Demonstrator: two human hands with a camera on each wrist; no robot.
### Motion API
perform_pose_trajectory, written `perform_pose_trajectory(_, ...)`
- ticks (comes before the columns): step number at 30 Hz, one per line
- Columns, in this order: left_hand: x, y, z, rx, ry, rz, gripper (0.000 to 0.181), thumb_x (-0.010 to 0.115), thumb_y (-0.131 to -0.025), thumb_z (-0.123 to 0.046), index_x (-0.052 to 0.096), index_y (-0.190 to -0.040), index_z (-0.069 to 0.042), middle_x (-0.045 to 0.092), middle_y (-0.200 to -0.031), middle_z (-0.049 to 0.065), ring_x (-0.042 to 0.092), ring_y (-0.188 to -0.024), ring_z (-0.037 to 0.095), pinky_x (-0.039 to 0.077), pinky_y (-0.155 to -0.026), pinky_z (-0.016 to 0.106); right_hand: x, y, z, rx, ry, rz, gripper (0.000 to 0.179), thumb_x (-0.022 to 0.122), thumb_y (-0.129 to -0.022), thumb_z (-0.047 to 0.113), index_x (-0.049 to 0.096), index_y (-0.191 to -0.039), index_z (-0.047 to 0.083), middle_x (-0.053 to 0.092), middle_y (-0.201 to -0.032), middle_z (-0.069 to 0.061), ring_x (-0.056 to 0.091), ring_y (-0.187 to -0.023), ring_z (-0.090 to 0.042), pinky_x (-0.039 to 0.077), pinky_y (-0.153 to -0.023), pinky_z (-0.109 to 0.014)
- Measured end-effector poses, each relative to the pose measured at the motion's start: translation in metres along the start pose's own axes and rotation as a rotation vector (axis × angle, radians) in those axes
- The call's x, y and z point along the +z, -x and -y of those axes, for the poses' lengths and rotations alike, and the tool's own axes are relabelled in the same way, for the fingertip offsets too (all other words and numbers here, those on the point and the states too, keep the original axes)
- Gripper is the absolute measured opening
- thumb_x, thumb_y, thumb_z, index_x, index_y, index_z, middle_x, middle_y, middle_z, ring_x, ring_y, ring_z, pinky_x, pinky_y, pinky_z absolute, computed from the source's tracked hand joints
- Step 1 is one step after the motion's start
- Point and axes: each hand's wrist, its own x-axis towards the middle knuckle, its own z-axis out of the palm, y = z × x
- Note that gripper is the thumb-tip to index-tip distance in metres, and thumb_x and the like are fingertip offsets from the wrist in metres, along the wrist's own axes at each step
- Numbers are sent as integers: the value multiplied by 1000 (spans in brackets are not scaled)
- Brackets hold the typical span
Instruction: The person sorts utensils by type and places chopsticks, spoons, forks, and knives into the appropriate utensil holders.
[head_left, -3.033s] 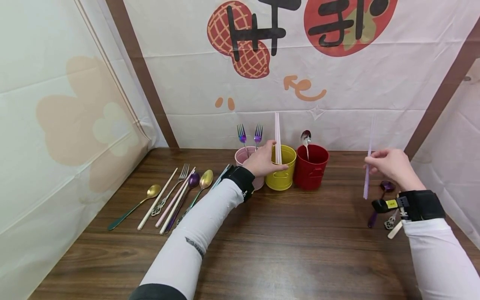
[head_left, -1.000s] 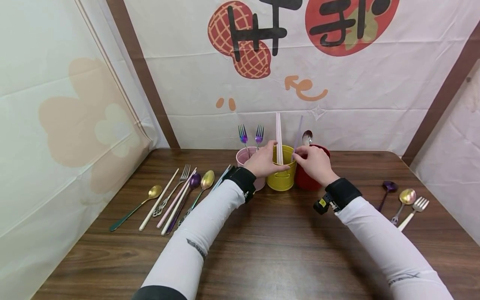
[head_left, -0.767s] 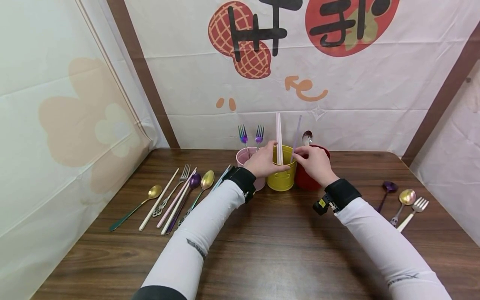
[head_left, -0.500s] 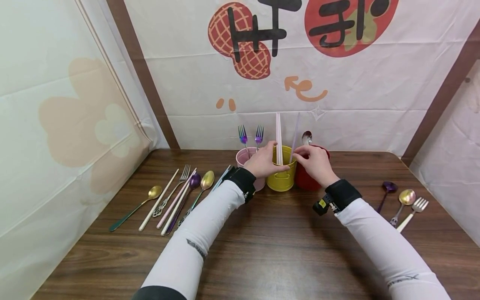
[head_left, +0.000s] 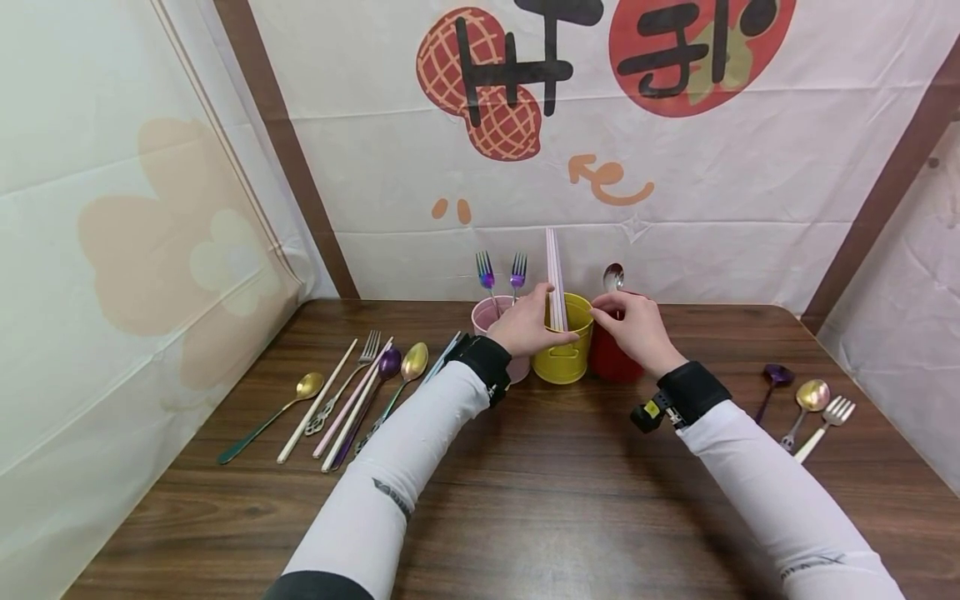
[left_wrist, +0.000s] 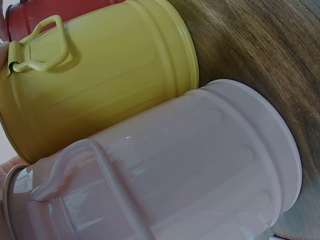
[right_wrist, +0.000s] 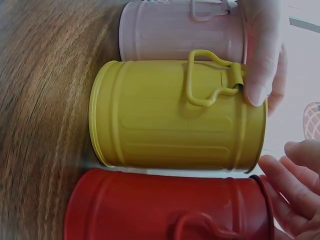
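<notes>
The brown desk (head_left: 517, 500) is the biggest thing. On its left side lie loose spoons (head_left: 309, 385), loose sticks (head_left: 317, 400) and a silver fork (head_left: 369, 344). On its right side lie two more spoons (head_left: 813, 395) and a white-handled fork (head_left: 837, 410). A pink cup (left_wrist: 200, 160), a yellow cup (head_left: 558, 365) and a red cup (head_left: 612, 360) stand in a row. The left hand (head_left: 527, 322) holds the yellow cup, its grip around the rim, thumb in front. The right hand (head_left: 642, 335) is by the yellow and red cups, its grip wide, with nothing in it. Pale chopsticks (head_left: 555, 279) lean together inside the yellow cup. Two rainbow forks (head_left: 486, 273) poke up from the pink cup, and a silver spoon (head_left: 613, 276) from the red cup.
</notes>
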Motion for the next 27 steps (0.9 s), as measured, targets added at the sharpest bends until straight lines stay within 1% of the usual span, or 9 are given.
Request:
perform_pose_trajectory(7,2,-1,4,-16,3,7,94,74,-79,-55,27,-146,-8,53,-132,12,54,-119,24,44,-100,39,-18,9,-3,24,-4,15,22,65,-94,14,68,-110,0,69,-106,-19,61,-97,-32,51,-84,-48)
perform_pose_trajectory(12,1,-3,6,-11,13,19,95,74,-79,-54,25,-147,-8,51,-135,13,52,-121,24,42,-101,38,-38,18,-9,-10,24,-5,22,65,-94,14,68,-109,-2,69,-104,-19,61,-93,-32,50,-79,-47)
perform_pose_trajectory(15,-1,-3,4,-14,28,22,96,75,-79,-53,24,-147,-8,50,-137,13,52,-121,23,42,-102,37,-51,25,-14,-23,35,-18,24,65,-94,15,68,-109,-3,69,-102,-19,63,-92,-33,51,-78,-47)
perform_pose_trajectory(16,-2,-2,3,-19,33,18,96,75,-79,-54,25,-147,-8,49,-137,13,51,-122,23,41,-102,38,-56,28,-16,-25,41,-25,24,65,-94,16,68,-109,-3,69,-102,-19,64,-93,-33,51,-79,-46)
perform_pose_trajectory(18,-3,-1,0,-26,40,-3,95,73,-79,-57,27,-146,-9,48,-137,12,50,-122,23,41,-102,38,-66,33,-19,-28,55,-43,24,66,-94,17,68,-109,-3,70,-101,-19,65,-95,-33,52,-80,-38)
perform_pose_trajectory(21,-4,0,-4,-37,45,-74,88,69,-80,-61,33,-142,-10,49,-136,11,50,-119,21,43,-100,38,-80,41,-23,-38,84,-84,22,67,-93,16,69,-107,-2,70,-99,-19,65,-95,-34,47,-79,-26)
perform_pose_trajectory(23,-4,1,-5,-31,30,-132,81,66,-82,-62,38,-139,-10,51,-132,9,51,-115,20,45,-98,37,-89,45,-26,-49,105,-116,21,68,-92,15,70,-105,-1,71,-97,-18,66,-93,-22,44,-76,-19)
perform_pose_trajectory(24,-4,1,-6,-27,28,-155,78,64,-84,-62,41,-137,-11,51,-131,9,51,-113,19,46,-97,36,-93,48,-27,-46,110,-126,20,68,-92,15,70,-105,-1,71,-97,-18,65,-90,-12,43,-75,-17)
perform_pose_trajectory(27,-7,1,-12,-7,14,-186,70,62,-86,-60,45,-134,-11,54,-127,7,52,-108,19,47,-91,34,-106,53,-32,-26,127,-153,22,68,-92,16,70,-106,0,71,-97,-19,54,-83,14,40,-73,-11)
